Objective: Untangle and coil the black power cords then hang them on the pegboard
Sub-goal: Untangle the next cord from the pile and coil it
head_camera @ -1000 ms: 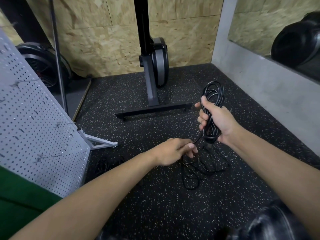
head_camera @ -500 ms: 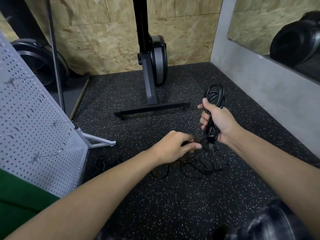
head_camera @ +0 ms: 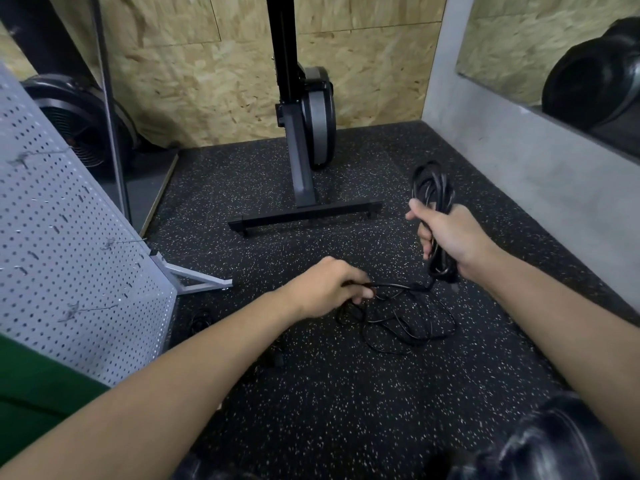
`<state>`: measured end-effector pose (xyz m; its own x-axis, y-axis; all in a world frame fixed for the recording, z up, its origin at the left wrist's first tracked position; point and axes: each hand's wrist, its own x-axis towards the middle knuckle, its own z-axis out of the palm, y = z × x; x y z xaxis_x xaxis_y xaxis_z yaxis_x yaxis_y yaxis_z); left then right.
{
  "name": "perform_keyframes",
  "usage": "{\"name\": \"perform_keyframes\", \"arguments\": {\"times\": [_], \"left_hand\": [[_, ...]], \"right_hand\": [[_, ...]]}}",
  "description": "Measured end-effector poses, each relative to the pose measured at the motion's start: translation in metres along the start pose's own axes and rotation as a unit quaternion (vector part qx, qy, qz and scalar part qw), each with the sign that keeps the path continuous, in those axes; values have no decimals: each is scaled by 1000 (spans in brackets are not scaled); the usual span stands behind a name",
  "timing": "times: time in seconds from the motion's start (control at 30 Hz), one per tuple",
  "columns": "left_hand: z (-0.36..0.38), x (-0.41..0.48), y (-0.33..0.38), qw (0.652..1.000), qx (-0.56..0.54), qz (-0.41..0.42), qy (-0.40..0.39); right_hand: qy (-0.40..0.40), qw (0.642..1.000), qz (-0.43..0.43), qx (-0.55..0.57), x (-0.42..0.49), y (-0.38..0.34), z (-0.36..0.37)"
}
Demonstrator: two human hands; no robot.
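Well, the speckled rubber floor (head_camera: pixel 346 393) is hemmed in on three sides: an OSB wall (head_camera: pixel 207 81) behind, a grey concrete wall (head_camera: pixel 519 161) to the right and a white pegboard (head_camera: pixel 69 254) leaning at the left on a metal foot (head_camera: pixel 197 277). A dark exercise-machine stand (head_camera: pixel 304 188) rises between them, its crossbar lying on the floor beyond both hands. A black fan-like wheel (head_camera: pixel 79 123) sits behind the pegboard, partly hidden by it and by a thin pole (head_camera: pixel 110 116). Three wire hooks show on the pegboard, at (head_camera: pixel 34 155), (head_camera: pixel 121 241) and (head_camera: pixel 86 310), all bare. There are two hands. The right hand (head_camera: pixel 446 237) is clenched around the middle of one coiled bundle (head_camera: pixel 431 188) of black power cord, held upright above the floor, with loops standing out above the fist and a shorter end below. The left hand (head_camera: pixel 325 289), lower and near it, pinches a strand that runs across to the bottom of that bundle. Under both hands one loose tangle (head_camera: pixel 408 323) of the same cord lies on the floor. A smaller dark cord (head_camera: pixel 201 320) and what may be a plug (head_camera: pixel 275 358) lie near the pegboard's base, hard to make out against the black floor. A green shape (head_camera: pixel 34 393) and a shiny black shape (head_camera: pixel 554 445) are cut off by the bottom edge.
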<state>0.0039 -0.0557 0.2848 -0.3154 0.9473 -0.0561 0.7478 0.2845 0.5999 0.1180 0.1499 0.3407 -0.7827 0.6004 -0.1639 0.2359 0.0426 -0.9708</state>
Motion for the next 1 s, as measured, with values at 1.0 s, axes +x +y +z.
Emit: {"name": "perform_keyframes", "arguments": {"times": [1.0], "left_hand": [[-43, 5, 3, 996, 47, 6, 74]], "right_hand": [[-271, 955, 90, -77, 2, 4, 0]]}}
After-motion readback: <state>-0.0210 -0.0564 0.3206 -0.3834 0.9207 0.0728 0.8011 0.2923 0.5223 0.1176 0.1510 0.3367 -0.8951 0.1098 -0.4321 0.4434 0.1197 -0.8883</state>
